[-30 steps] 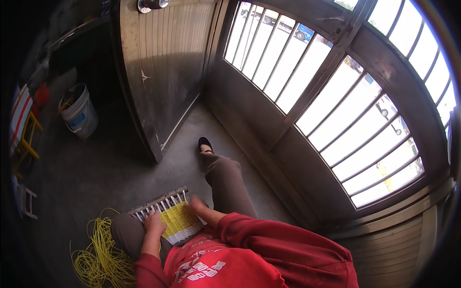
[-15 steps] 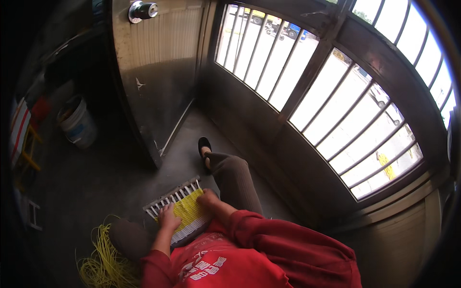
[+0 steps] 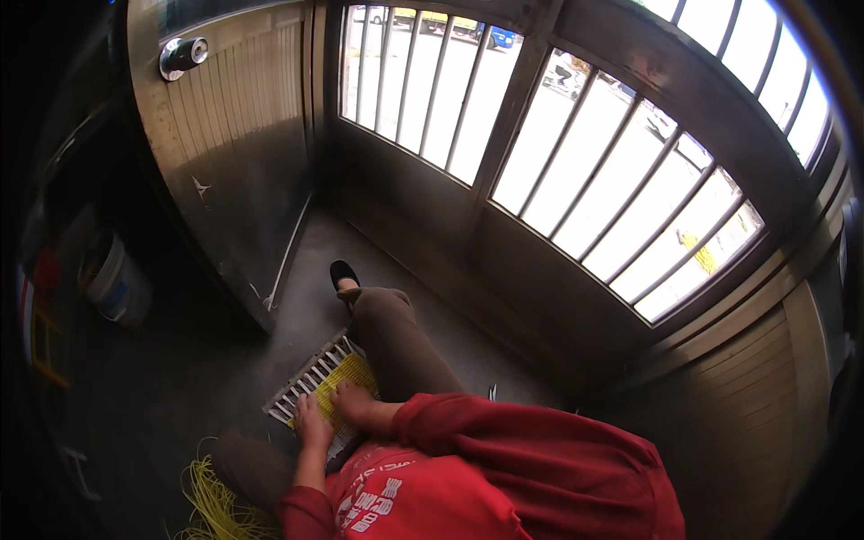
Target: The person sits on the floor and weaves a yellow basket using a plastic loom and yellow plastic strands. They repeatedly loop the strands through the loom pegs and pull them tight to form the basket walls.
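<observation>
A small flat weaving (image 3: pixel 355 370) rests against my lap, between my legs. Its yellow rows run across white strips (image 3: pixel 315 378) stretched to a narrow bar at the far end. At the left side of the yellow rows, my left hand (image 3: pixel 311 427) touches the weaving with its fingers bent and close together. Right beside it, my right hand (image 3: pixel 355 405) lies over the middle of the yellow part, fingers curled in. Whatever is between the fingers is too small to make out. Loose yellow strands (image 3: pixel 225 508) lie in a tangled heap by my left leg.
A metal door (image 3: pixel 225 153) with a round knob stands ahead to the left. Barred windows (image 3: pixel 585 171) fill the wall ahead and to the right. In the dark at far left is a white bucket (image 3: pixel 121 283). A small shiny thing (image 3: pixel 492 392) shows beyond my right sleeve.
My right hand has come from the weaving's right edge leftward over the yellow rows, close to my left hand. The view has turned, so the door and windows sit further left.
</observation>
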The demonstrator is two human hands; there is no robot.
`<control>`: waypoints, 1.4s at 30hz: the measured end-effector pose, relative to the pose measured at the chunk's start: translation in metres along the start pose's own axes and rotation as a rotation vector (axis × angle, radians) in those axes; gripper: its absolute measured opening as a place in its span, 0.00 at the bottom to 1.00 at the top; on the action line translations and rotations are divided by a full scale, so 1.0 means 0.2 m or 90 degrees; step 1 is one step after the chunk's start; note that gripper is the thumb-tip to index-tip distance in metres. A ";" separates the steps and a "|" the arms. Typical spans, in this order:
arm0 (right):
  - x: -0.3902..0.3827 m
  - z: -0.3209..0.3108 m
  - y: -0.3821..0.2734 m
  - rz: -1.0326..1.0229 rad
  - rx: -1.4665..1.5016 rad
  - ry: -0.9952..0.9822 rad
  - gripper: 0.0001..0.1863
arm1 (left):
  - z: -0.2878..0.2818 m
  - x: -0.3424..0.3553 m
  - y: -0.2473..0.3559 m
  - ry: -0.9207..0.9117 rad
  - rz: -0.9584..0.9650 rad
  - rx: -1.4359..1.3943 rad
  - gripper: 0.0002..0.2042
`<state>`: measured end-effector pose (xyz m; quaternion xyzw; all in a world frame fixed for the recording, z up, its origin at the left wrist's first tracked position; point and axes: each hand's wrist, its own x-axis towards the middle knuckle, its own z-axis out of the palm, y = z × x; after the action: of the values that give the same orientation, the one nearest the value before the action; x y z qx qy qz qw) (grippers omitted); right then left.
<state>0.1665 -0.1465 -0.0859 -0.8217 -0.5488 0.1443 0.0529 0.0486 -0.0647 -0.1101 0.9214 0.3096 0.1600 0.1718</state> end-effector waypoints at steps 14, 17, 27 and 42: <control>0.12 0.12 0.04 -0.071 -0.134 -0.037 0.18 | -0.37 -0.11 -0.05 -0.366 -0.297 -0.134 0.10; 0.08 0.14 0.16 -0.107 -0.191 0.113 0.15 | -0.57 -0.24 -0.04 -0.312 -0.466 -0.657 0.05; 0.08 -0.17 0.11 -0.072 0.215 0.147 0.12 | -1.58 -0.41 0.04 -0.373 -0.332 -0.120 0.09; 0.30 0.03 -0.08 -0.278 0.424 0.043 0.08 | -2.36 0.04 -0.84 0.173 -0.074 0.369 0.18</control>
<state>0.1720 -0.0857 -0.0984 -0.6279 -0.6318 0.2725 0.3637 -0.2216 0.1686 0.2405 0.8829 0.4146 0.1769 -0.1316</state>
